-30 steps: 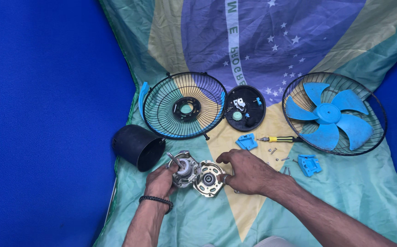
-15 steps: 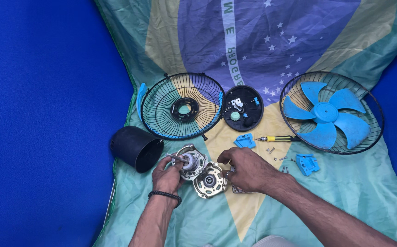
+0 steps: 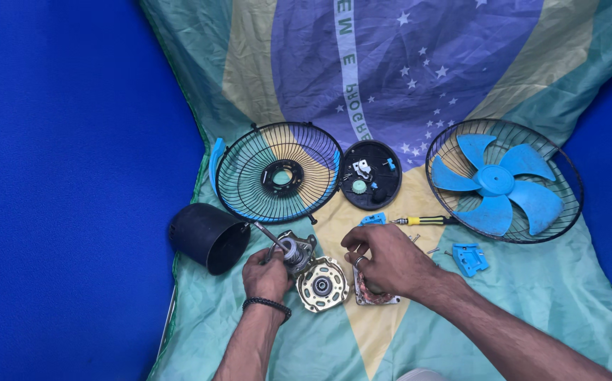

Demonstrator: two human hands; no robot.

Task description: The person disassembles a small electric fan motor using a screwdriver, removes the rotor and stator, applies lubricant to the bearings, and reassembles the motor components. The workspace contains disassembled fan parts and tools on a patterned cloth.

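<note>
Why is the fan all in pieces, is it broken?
No damage shows. The blue blade lies in one wire guard, apart from the motor parts under the left hand and right hand.

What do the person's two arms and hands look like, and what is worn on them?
Both forearms are bare, with no sleeves in view. The left hand has a black bracelet around the wrist. The right hand wears a silver ring on one of its fingers. No gloves or watch show.
</note>
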